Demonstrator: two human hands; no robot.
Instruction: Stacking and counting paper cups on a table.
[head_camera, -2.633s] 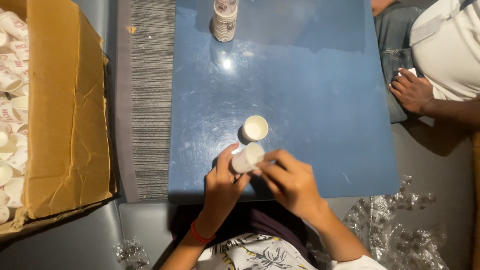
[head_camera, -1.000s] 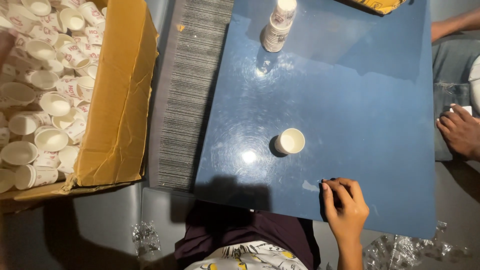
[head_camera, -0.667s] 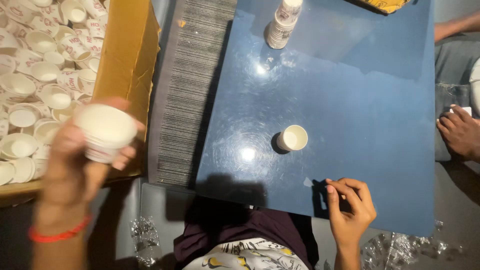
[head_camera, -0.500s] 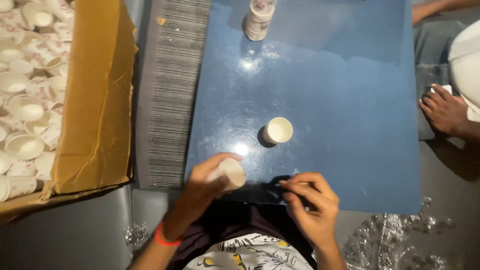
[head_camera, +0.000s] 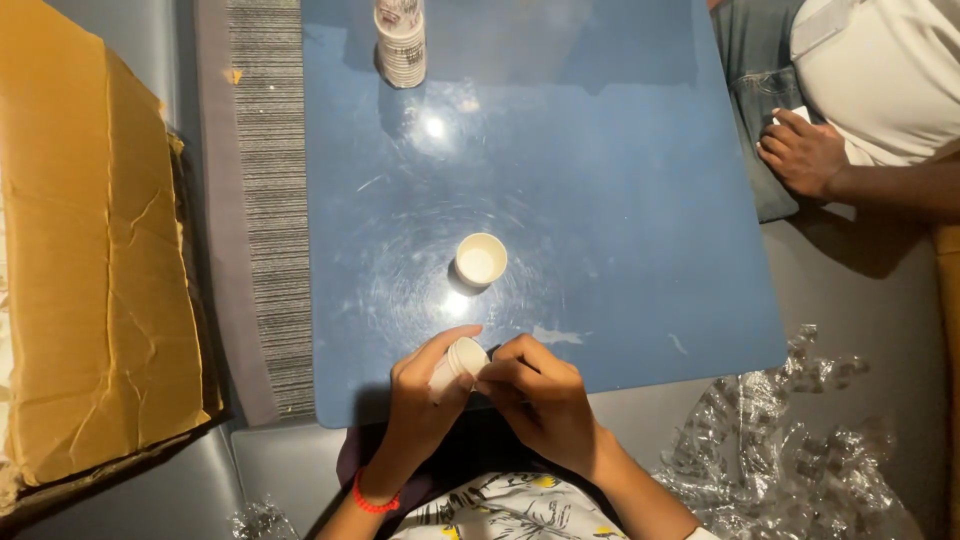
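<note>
My left hand (head_camera: 425, 390) holds a small white cup (head_camera: 460, 360) on its side, thumb and fingers wrapped round its body, just over the near edge of the blue table (head_camera: 620, 200). My right hand (head_camera: 540, 390) is pinched narrow at the cup's rim, fingertips working at something there that I cannot make out. A second white cup (head_camera: 481, 259) stands upright and open on the table a little beyond my hands, and a stack of nested cups (head_camera: 400, 45) stands at the far edge.

The cup looks thin and light, so I judge that squeezing too hard with my left hand could dent or crease its wall. My grip sits right above the table's edge; if either hand slips, the cup may drop into my lap rather than onto the table. The tabletop is glossy and smooth, so a nudge from my knuckles could send the standing cup sliding or tip it over. The crinkled clear plastic (head_camera: 790, 450) at my right and the open cardboard box (head_camera: 100, 250) at my left crowd my elbows, and another person's hand (head_camera: 805, 150) rests near the far right corner
</note>
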